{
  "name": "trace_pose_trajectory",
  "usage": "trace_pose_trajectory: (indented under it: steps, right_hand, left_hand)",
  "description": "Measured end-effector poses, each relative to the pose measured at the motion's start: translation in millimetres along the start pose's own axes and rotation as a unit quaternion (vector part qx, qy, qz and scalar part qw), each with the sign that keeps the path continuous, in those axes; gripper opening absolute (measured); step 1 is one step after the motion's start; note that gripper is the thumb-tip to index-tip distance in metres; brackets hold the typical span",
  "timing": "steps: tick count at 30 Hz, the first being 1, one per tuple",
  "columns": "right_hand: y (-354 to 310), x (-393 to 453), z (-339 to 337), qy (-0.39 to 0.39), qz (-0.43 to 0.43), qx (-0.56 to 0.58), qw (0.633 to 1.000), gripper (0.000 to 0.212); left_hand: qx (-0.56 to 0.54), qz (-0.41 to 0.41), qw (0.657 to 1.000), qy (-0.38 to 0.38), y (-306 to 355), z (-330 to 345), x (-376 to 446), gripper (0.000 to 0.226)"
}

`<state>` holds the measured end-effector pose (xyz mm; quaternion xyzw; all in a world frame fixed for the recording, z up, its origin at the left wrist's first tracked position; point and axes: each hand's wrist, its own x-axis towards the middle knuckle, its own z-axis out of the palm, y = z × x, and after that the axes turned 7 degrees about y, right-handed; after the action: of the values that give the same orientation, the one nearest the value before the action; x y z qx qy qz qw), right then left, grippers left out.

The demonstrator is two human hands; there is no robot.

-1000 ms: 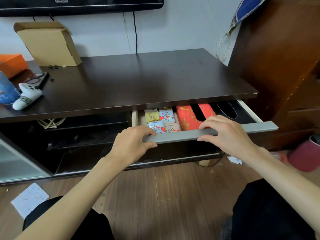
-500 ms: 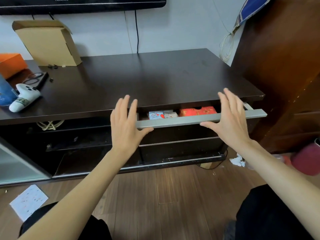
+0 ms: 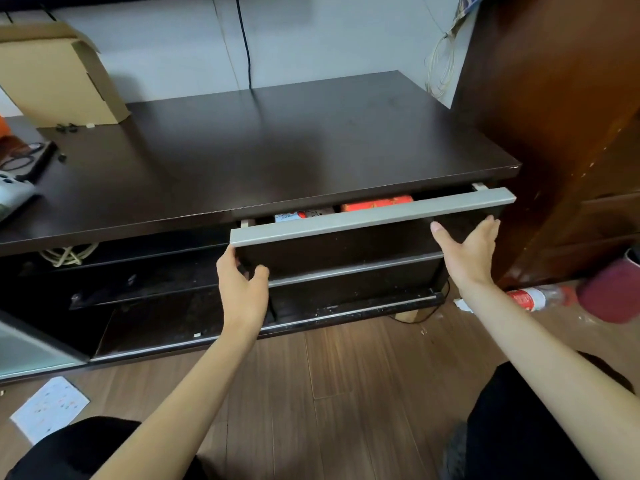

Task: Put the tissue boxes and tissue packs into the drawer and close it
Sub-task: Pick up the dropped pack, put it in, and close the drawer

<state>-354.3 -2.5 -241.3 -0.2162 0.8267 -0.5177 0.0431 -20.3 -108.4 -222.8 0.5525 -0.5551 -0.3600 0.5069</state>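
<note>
The drawer (image 3: 346,249) under the dark cabinet top stands only a narrow gap out, its grey handle bar (image 3: 374,216) across the front. Through the gap I see the top of a red tissue box (image 3: 375,203) and a patterned tissue pack (image 3: 301,215); the rest of the contents is hidden. My left hand (image 3: 242,285) is at the drawer front's lower left corner, fingers curled loosely against it, holding nothing. My right hand (image 3: 471,247) is flat and spread at the front's right end, just below the handle.
On the cabinet top (image 3: 277,150) a cardboard box (image 3: 59,74) stands at back left, with a game controller (image 3: 10,192) at the left edge. A brown wooden cabinet (image 3: 561,133) rises on the right. A plastic bottle (image 3: 533,297) and paper (image 3: 48,407) lie on the floor.
The drawer has slid further in, from half open to a narrow gap. Both hands dropped from the handle bar to the drawer's dark front.
</note>
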Motion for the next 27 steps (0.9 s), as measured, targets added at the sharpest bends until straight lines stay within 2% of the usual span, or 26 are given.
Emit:
trace_pose_trajectory:
  steps: [3, 6, 15, 21, 27]
  right_hand:
    - [-2, 5, 4, -0.002, 0.0, -0.003, 1.0, 0.107]
    - [-8, 12, 8, -0.006, 0.004, -0.001, 1.0, 0.104]
    - [-13, 35, 21, -0.045, -0.001, -0.045, 0.998, 0.082]
    - [-11, 46, 36, -0.088, -0.029, -0.082, 0.992, 0.083]
    - [-5, 44, 36, -0.086, -0.024, -0.064, 0.994, 0.08]
  left_hand:
    - [-0.043, -0.026, 0.998, 0.029, -1, 9, -7, 0.069]
    - [-0.067, -0.047, 0.995, 0.056, -4, 13, -11, 0.068]
    - [0.058, -0.023, 0.998, -0.007, -9, 35, 15, 0.081]
    - [0.114, -0.019, 0.993, -0.026, -20, 52, 26, 0.086]
    - [0.122, 0.003, 0.991, -0.046, -13, 49, 21, 0.078]
